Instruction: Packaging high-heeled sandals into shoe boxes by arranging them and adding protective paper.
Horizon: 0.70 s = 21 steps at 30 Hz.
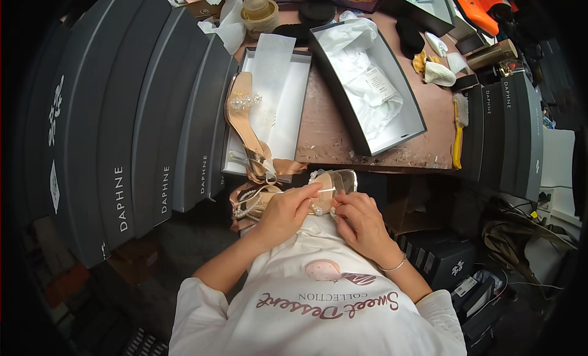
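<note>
My left hand (288, 210) and my right hand (357, 220) together hold a rose-gold high-heeled sandal (334, 183) close to my chest, just below the table's front edge. My left fingers pinch its clear strap near the crystal ornament. My right fingers grip the strap from the other side. A pearl ankle strap (248, 204) hangs from the sandal at its left. The matching sandal (244, 120) lies in an open shoe box (296, 105) lined with white paper, its crystal ornament facing up.
A second open grey shoe box (401, 95) with crumpled white tissue sits on the brown table (324, 129). Stacks of closed grey shoe boxes (141, 123) stand at the left and more grey boxes (508, 135) at the right. A yellow-handled brush (459, 132) lies by the right stack.
</note>
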Each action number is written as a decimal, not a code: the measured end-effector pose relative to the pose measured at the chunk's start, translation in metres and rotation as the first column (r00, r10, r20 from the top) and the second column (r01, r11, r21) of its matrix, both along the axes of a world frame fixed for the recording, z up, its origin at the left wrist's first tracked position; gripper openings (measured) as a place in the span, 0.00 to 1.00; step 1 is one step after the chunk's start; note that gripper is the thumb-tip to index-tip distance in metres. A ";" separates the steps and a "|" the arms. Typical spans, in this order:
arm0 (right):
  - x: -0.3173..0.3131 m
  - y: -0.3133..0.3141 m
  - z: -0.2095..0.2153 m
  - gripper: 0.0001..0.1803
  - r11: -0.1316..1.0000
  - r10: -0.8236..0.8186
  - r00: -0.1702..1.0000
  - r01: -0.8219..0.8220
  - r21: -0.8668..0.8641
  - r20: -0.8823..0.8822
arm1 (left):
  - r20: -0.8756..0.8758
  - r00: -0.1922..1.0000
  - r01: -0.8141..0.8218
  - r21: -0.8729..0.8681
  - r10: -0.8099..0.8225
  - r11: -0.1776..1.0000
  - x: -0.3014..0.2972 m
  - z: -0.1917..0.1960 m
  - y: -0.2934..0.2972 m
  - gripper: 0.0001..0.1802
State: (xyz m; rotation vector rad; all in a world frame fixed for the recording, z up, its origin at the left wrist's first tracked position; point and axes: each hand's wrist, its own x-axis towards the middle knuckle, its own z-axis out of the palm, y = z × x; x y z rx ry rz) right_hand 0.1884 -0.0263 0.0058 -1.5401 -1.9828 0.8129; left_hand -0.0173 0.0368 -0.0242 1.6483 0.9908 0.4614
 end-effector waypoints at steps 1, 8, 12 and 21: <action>0.000 -0.003 -0.006 0.08 0.999 -0.028 0.999 0.027 -0.041 -0.035 | -0.085 0.995 0.072 0.184 -0.057 0.980 0.000 -0.002 0.006 0.20; 0.007 -0.009 -0.032 0.07 0.950 -0.174 0.951 0.094 -0.296 -0.255 | -0.374 0.902 0.368 0.405 -0.216 0.837 0.020 -0.023 0.043 0.23; 0.011 -0.011 -0.052 0.05 0.909 -0.291 0.865 0.117 -0.400 -0.409 | -0.486 0.807 0.485 0.220 -0.336 0.846 0.036 -0.009 0.059 0.21; 0.001 0.003 -0.028 0.07 0.966 -0.238 0.946 0.254 0.044 -0.218 | -0.469 0.539 0.834 0.185 -0.700 0.519 0.055 -0.025 0.111 0.10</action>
